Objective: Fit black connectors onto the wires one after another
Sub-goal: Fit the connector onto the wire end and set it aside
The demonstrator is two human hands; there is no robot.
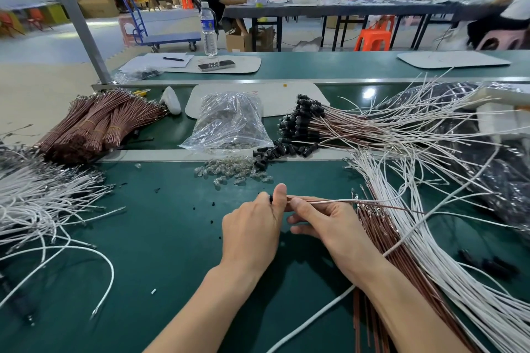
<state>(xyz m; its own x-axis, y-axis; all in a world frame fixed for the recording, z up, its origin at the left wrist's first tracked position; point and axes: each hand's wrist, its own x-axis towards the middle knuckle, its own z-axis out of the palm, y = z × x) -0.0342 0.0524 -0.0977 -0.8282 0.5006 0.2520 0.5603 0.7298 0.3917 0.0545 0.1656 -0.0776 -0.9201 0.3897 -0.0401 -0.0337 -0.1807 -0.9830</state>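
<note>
Two hands meet over the middle of the green mat (160, 238), and that is about the only bare patch here. The open room is left of and below the left hand (252, 229), running out to the tangle of white wires (43, 200) at the left edge. The right side is tight: the right forearm lies across a row of brown wires (381, 238), with a fan of more white wires (430, 266) just beside it. Ahead of the hands are scattered clear bulbs (232, 173), then loose black connectors (284, 150) along the metal strip (200, 155) at the mat's far edge. Behind that sit a plastic bag (229, 120) and a batch of wires already capped (304, 117).

The left hand's fingers are curled with the thumb up, pinching a small black connector (270, 198); only a sliver of it shows beside the thumb. The right hand (324, 223) pinches a thin wire pair (329, 201), one brown and one white, between thumb and forefinger. Its end points into the connector, and the rest trails off right over the wire rows. Whether it's fully seated I can't tell.
</note>
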